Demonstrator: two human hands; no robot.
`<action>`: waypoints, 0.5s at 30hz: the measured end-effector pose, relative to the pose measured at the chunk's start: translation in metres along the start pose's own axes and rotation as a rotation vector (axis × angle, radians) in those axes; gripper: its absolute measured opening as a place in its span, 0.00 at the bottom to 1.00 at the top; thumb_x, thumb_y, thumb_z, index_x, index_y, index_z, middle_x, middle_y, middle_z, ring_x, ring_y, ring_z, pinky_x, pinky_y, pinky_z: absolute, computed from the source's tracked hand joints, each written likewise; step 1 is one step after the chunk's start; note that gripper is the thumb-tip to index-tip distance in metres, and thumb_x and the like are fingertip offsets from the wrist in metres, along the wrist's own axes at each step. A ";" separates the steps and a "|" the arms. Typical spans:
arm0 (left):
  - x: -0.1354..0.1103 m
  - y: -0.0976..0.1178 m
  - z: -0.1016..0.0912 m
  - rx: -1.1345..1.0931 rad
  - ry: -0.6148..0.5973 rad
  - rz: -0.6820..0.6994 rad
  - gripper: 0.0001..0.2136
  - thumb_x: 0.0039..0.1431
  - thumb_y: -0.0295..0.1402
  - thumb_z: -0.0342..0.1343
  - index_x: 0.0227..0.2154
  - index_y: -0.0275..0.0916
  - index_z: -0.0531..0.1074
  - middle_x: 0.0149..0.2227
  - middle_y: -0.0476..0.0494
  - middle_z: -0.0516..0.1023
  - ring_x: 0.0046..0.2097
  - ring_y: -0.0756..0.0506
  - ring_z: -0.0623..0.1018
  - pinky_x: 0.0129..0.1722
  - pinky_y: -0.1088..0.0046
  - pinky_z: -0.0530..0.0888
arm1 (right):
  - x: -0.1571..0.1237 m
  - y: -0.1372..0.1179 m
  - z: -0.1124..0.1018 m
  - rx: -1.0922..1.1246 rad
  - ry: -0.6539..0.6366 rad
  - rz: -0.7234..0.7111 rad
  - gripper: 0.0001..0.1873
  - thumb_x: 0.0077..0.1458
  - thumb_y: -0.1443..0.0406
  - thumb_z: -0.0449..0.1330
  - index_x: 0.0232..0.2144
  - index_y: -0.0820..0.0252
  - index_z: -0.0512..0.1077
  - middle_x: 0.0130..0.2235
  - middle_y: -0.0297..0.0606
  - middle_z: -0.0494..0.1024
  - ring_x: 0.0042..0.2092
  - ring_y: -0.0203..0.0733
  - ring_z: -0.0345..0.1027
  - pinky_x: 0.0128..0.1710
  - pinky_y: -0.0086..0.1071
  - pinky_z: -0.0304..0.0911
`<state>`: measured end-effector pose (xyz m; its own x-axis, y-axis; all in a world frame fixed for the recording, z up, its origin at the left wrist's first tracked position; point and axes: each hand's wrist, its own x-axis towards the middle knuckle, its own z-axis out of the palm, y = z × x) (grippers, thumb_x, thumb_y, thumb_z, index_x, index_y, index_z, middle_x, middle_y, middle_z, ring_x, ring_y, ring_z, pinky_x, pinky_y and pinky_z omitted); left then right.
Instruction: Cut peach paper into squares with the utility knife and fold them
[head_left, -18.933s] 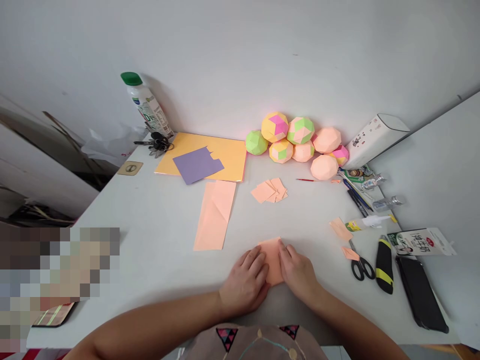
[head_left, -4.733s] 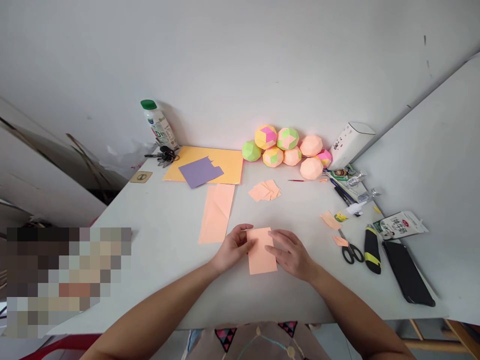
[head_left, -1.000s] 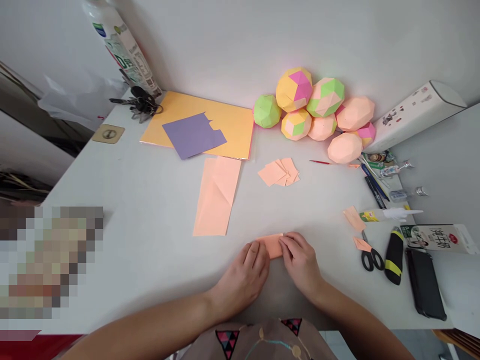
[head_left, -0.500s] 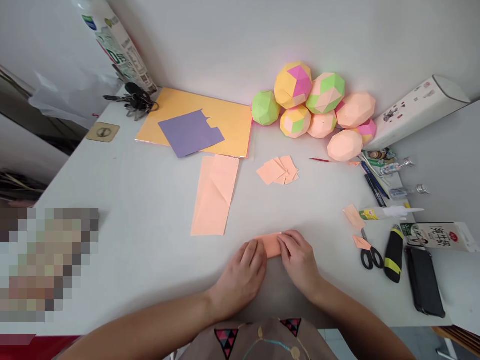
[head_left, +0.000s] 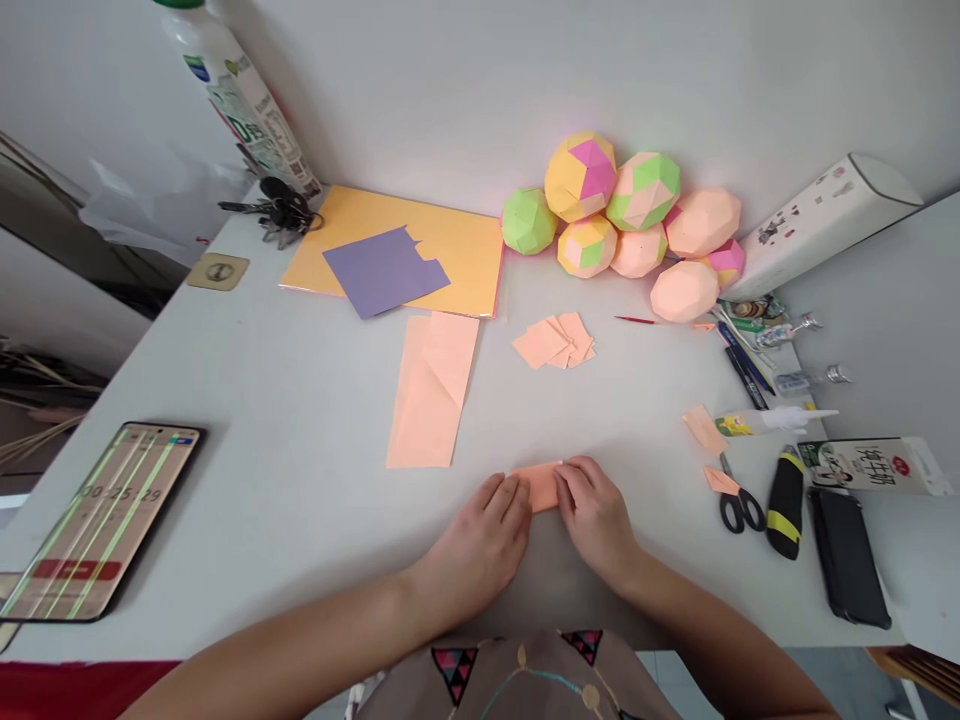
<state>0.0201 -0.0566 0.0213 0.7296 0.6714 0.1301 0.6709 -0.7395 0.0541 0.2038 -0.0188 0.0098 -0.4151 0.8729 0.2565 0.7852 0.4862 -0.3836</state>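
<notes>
A small folded peach paper (head_left: 543,488) lies on the table near its front edge, between my two hands. My left hand (head_left: 487,530) covers its left end, fingers curled together and pressed onto it. The thumb and fingers of my right hand (head_left: 596,515) pinch its right end by the upper corner. Beyond the hands lies a pile of small peach paper pieces (head_left: 555,342). Larger peach paper sheets (head_left: 431,400), creased and overlapping, rest to the left of that pile.
Faceted paper balls (head_left: 589,180) are heaped against the wall. A purple sheet (head_left: 382,272) lies on yellow paper (head_left: 472,250). At right are scissors (head_left: 741,508), a glue bottle (head_left: 750,421), a black-and-yellow cutter (head_left: 786,505) and a black case (head_left: 847,560). A phone (head_left: 105,520) lies left.
The view has shifted slightly. Both hands keep nearly the same hold on the folded paper, and the other things on the table stay where they were.
</notes>
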 end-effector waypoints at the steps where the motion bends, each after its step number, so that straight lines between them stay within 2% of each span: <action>1: 0.000 -0.001 -0.001 -0.013 -0.019 -0.004 0.15 0.58 0.27 0.48 0.45 0.26 0.71 0.51 0.27 0.71 0.52 0.36 0.70 0.54 0.56 0.61 | 0.000 0.000 0.001 -0.006 0.001 -0.001 0.09 0.61 0.72 0.49 0.33 0.62 0.69 0.33 0.41 0.72 0.34 0.40 0.68 0.33 0.32 0.67; 6: 0.000 -0.004 0.001 -0.064 -0.109 -0.029 0.17 0.57 0.30 0.50 0.48 0.27 0.69 0.52 0.29 0.70 0.55 0.37 0.66 0.55 0.58 0.59 | -0.002 -0.004 0.002 -0.058 -0.040 -0.002 0.09 0.61 0.70 0.48 0.33 0.62 0.68 0.33 0.41 0.70 0.33 0.40 0.65 0.31 0.32 0.65; 9: 0.000 -0.003 0.004 -0.068 -0.128 -0.027 0.17 0.57 0.30 0.51 0.48 0.27 0.69 0.50 0.30 0.70 0.55 0.37 0.66 0.55 0.59 0.59 | -0.003 -0.009 0.002 -0.136 -0.110 -0.027 0.10 0.59 0.64 0.52 0.40 0.65 0.69 0.36 0.45 0.69 0.37 0.46 0.65 0.32 0.36 0.65; 12: 0.000 -0.001 0.007 -0.025 -0.117 -0.022 0.16 0.57 0.29 0.51 0.46 0.27 0.71 0.50 0.30 0.70 0.55 0.36 0.66 0.55 0.58 0.59 | -0.006 -0.013 0.001 -0.245 -0.137 -0.055 0.20 0.58 0.62 0.53 0.49 0.68 0.66 0.46 0.54 0.69 0.43 0.53 0.63 0.36 0.42 0.65; 15: 0.000 0.001 0.008 0.017 -0.105 -0.012 0.16 0.58 0.29 0.50 0.47 0.27 0.70 0.52 0.29 0.69 0.55 0.36 0.66 0.53 0.58 0.60 | -0.011 -0.012 0.002 -0.336 -0.123 -0.054 0.24 0.60 0.61 0.50 0.56 0.69 0.61 0.57 0.60 0.61 0.52 0.60 0.59 0.43 0.49 0.62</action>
<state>0.0217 -0.0569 0.0130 0.7305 0.6825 0.0247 0.6815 -0.7308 0.0386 0.1978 -0.0340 0.0102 -0.4962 0.8548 0.1518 0.8594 0.5084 -0.0540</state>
